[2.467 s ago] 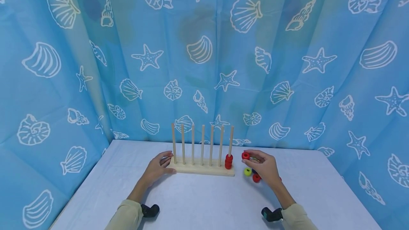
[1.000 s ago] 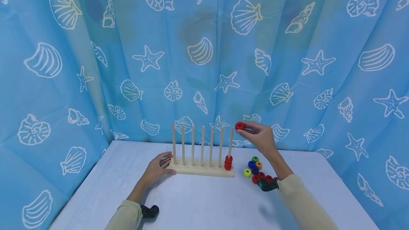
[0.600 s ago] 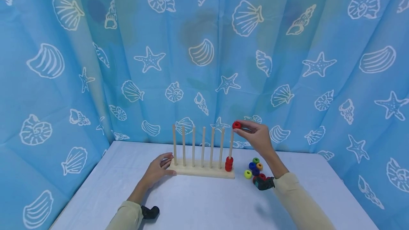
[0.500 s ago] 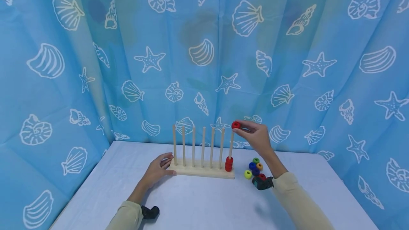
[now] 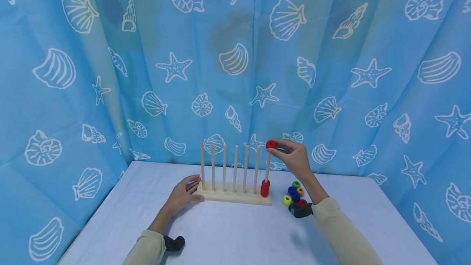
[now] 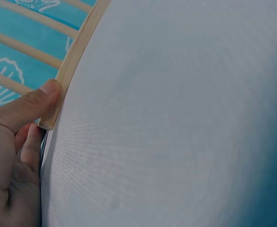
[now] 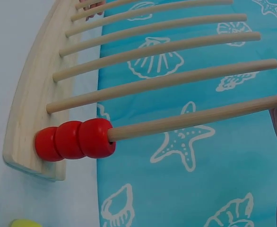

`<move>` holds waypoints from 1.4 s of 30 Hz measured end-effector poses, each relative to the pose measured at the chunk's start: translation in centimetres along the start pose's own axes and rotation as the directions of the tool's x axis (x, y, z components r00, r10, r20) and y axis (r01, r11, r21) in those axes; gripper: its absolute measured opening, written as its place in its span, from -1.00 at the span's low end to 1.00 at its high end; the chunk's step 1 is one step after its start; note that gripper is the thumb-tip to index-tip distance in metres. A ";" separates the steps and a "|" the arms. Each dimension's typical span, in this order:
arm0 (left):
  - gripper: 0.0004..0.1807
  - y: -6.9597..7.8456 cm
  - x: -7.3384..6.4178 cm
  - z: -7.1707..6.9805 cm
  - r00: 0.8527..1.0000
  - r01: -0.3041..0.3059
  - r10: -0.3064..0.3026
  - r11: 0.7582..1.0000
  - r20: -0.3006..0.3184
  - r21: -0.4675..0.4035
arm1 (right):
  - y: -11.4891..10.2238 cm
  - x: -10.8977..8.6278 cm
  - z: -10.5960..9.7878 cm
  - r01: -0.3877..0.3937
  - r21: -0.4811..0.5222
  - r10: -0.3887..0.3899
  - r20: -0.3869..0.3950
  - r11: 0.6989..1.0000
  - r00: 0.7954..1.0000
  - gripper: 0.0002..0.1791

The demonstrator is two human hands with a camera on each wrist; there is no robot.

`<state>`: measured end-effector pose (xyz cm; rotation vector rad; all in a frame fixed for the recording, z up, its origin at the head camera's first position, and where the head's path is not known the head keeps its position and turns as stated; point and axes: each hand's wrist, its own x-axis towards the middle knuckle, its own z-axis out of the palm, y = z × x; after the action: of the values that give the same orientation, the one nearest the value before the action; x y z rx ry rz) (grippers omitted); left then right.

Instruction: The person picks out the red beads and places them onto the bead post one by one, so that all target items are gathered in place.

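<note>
A wooden peg rack (image 5: 233, 196) with a row of upright pegs stands on the table. My left hand (image 5: 180, 195) grips the left end of its base, thumb on the front edge in the left wrist view. Three red beads (image 7: 74, 139) are stacked at the bottom of the rightmost peg (image 7: 195, 119). At that peg's top, my right hand (image 5: 295, 158) pinches another red bead (image 5: 270, 144) between thumb and fingers. In the right wrist view this bead touches the peg tip at the frame's edge, mostly cut off. The other pegs carry no beads.
Right of the rack lie loose beads: green (image 5: 296, 184), orange (image 5: 300, 192), blue (image 5: 292, 191), yellow-green (image 5: 287, 200) and red (image 5: 302, 203). The right wrist camera (image 5: 299, 210) hides part of that group. A blue shell-print curtain (image 5: 235, 93) hangs behind the white table (image 5: 228, 232).
My right hand has lifted the red bead from beside the rack and carried it up and left to the top of the rightmost peg. The left hand keeps its hold on the base.
</note>
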<state>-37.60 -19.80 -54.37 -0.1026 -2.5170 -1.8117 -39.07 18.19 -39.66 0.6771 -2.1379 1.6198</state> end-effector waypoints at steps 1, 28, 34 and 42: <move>-0.09 0.0 0.0 0.0 1.000 0.000 0.000 1.000 0.000 0.002 | 0.1 -0.1 0.0 -0.001 -0.005 0.001 0.000 1.000 1.000 -0.53; -0.08 0.7 0.0 -0.2 1.000 0.007 -0.007 1.000 -0.001 0.012 | 5.4 -5.2 2.2 -0.192 0.022 0.192 -0.012 0.981 0.981 -0.50; -0.09 0.6 -0.2 -0.1 1.000 -0.003 0.003 1.000 0.012 -0.020 | 6.0 -6.2 2.5 -0.249 0.043 0.250 -0.017 0.967 0.968 -0.49; -0.09 0.3 -0.2 0.0 1.000 -0.008 0.009 1.000 0.005 -0.018 | 7.0 -7.1 3.0 -0.295 0.043 0.297 -0.039 0.954 0.954 -0.48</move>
<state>-37.34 -19.74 -54.09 -0.1182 -2.5003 -1.8330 -37.38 17.87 -49.91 0.3357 -2.2670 1.8086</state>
